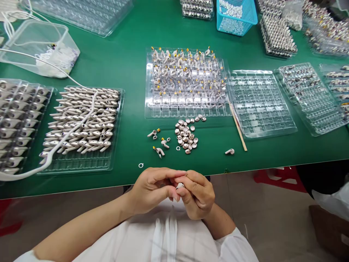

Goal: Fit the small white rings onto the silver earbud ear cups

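My left hand (155,189) and my right hand (196,193) meet just off the table's front edge, both closed around one small white earbud part (180,185). Most of that part is hidden by the fingers. Beyond them on the green table lies a loose pile of small round earbud caps (187,135). Left of the pile are a few white earbud pieces (159,151) with gold-coloured ends and small rings. One white ring (141,165) lies near the edge. A single earbud shell (229,151) rests to the right.
Behind the pile stands a clear tray (148,109) of earbud pieces. A wooden stick (240,133) lies beside another clear tray (263,105). On the left, a white cable (68,136) crosses a tray of earbud shells (81,123). A blue basket (237,27) stands at the back.
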`<state>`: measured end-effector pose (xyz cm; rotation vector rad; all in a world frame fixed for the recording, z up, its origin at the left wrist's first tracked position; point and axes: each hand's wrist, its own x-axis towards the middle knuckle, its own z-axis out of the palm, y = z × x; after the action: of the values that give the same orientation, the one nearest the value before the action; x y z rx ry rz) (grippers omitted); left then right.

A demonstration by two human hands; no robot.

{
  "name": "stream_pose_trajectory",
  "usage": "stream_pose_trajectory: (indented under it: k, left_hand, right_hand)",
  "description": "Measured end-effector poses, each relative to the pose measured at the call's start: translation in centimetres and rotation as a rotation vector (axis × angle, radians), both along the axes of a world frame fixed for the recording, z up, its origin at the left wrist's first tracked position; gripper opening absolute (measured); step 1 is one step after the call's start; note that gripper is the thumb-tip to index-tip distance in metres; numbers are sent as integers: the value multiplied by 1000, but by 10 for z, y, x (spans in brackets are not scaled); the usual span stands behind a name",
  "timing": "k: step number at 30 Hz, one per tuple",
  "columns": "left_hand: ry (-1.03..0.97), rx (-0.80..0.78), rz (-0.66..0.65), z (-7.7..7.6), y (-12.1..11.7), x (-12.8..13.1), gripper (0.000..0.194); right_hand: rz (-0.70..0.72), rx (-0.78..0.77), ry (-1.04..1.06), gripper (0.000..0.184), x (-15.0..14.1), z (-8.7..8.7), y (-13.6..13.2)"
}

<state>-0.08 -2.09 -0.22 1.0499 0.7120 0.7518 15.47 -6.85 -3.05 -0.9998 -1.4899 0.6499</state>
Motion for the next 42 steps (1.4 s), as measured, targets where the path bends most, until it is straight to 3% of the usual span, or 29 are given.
stream_pose_trajectory:
  k: [11,22,25,30,36,42]
  left_hand:
    - [73,-94,55,0,-1,2,33]
    - [11,-260,49,2,7,7,42]
    - [-44,-353,70,1,8,7,32]
    - [19,-421,109,-1,6,6,31]
    - [98,-329,68,-5,0,2,21]
    - [119,-206,-19,-8,-18,-8,12]
  right_hand:
    - [29,-90,68,23,-2,-5,1]
    - [-19,-132,62,28,10,-11,4]
    - [-29,-97,37,32,10,-15,2]
    - [-54,-11,-93,41,9,-14,2]
    - [9,-25,-206,48,14,-13,-3]
    - [42,-74,-168,46,15,-12,-24]
